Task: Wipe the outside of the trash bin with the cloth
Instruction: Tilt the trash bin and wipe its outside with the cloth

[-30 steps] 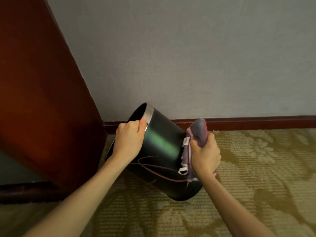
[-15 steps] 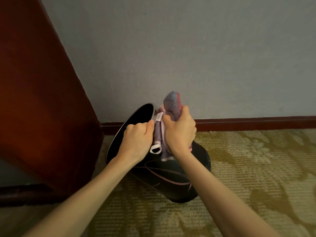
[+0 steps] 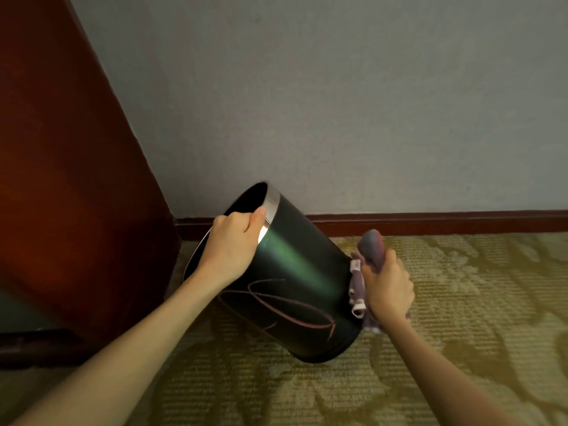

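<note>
Swept the bunched cloth [image 3: 370, 247], clenched in the right hand [image 3: 388, 287], from up beside the metal rim [image 3: 273, 202] half a second ago back down against the right flank of the trash bin [image 3: 295, 272] near its base; reads as one more lengthwise stroke, so wiping under way. Grips that rim with the left hand [image 3: 233, 241], fingers curled over it, holding the bin tipped over the carpet [image 3: 461, 348]. Points its mouth up and far-left toward the wooden panel [image 3: 61, 179], running lengthwise down to the base at near right.
</note>
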A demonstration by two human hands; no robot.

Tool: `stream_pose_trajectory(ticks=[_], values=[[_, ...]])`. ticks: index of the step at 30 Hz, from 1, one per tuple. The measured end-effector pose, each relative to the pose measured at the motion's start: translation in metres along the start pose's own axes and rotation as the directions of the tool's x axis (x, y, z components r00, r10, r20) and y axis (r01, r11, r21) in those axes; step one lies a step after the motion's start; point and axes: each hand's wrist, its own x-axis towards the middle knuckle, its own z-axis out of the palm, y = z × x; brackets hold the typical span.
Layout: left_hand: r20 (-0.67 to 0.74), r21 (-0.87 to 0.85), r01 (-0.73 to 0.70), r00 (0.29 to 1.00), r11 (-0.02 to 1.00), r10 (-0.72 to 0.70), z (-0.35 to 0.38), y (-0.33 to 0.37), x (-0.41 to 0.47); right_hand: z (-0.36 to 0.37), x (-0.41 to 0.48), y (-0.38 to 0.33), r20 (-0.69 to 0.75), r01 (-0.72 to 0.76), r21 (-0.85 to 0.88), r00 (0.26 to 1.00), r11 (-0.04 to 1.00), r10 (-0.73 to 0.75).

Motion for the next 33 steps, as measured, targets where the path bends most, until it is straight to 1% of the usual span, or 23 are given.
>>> stream_pose_trajectory(ticks=[3,5,8,13,17,22,26,28,30,31,33], values=[[0.054,-0.032,-0.012,0.998,0.999,0.013,0.009,0.008,0.0,0.0,0.002,0.02,0.025,0.01,-0.084,1.0,0.996,-0.008],[0.065,-0.043,-0.029,0.997,0.999,0.032,0.014,0.017,-0.001,-0.001,0.004,0.026,0.04,-0.004,-0.088,0.999,0.996,0.007],[0.093,-0.08,-0.068,0.993,0.994,0.076,0.019,0.028,-0.007,-0.005,0.005,0.037,0.06,-0.052,-0.038,0.997,0.998,0.054],[0.198,-0.129,-0.084,0.974,0.988,0.108,0.035,0.052,-0.022,-0.024,0.013,0.066,0.097,-0.238,0.12,0.969,0.964,0.228],[0.269,-0.106,-0.103,0.955,0.989,0.128,0.07,0.083,-0.042,-0.049,0.022,0.091,0.065,-0.253,0.134,0.967,0.958,0.246],[0.396,0.011,-0.258,0.888,0.966,0.233,0.135,0.125,-0.074,-0.085,0.021,0.127,-0.002,-0.289,0.089,0.957,0.953,0.29],[0.373,0.076,-0.383,0.867,0.92,0.33,0.14,0.129,-0.078,-0.101,0.014,0.151,-0.023,-0.343,0.129,0.937,0.93,0.349],[0.369,0.127,-0.498,0.827,0.858,0.425,0.129,0.12,-0.079,-0.1,0.009,0.156,-0.015,-0.378,0.186,0.922,0.907,0.387],[0.337,0.172,-0.638,0.754,0.751,0.564,0.111,0.108,-0.081,-0.094,0.004,0.156,0.011,-0.433,0.231,0.897,0.871,0.443],[0.332,0.169,-0.709,0.695,0.685,0.638,0.1,0.1,-0.082,-0.09,0.002,0.155,0.03,-0.462,0.253,0.882,0.85,0.47],[0.378,0.162,-0.838,0.54,0.521,0.752,0.078,0.077,-0.077,-0.081,-0.003,0.151,0.07,-0.51,0.303,0.854,0.805,0.515]])
